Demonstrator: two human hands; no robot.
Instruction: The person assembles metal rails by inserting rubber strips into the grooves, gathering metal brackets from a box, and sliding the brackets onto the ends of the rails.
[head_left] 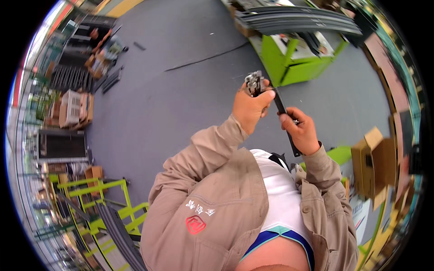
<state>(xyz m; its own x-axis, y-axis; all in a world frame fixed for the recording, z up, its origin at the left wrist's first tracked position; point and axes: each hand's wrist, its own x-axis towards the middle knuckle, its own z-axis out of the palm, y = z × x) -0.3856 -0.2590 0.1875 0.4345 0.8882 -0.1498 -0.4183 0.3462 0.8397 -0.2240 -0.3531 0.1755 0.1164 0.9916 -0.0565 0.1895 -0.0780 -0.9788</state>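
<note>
My left hand (249, 107) is closed around a cluster of small shiny metal parts (254, 83), whose exact kind I cannot make out. The thumb points toward the upper end of a flat dark metal bar (280, 101); whether it touches the bar is unclear. Lower down, my right hand (302, 131) grips that bar between thumb and fingers. A small shiny piece (296, 122) shows at the right fingers. The bar slants down past the right hand, and a hole is visible near its lower end. Both hands are held out in front of my body, above the floor.
Ahead to the right stands a bright green workbench (296, 72) with long grey curved profiles (298, 20) across it. An opened cardboard box (373, 165) is at my right. Green frame racks (97, 194) stand at lower left. A person (100, 38) is far left. A dark cable (205, 58) crosses the grey floor.
</note>
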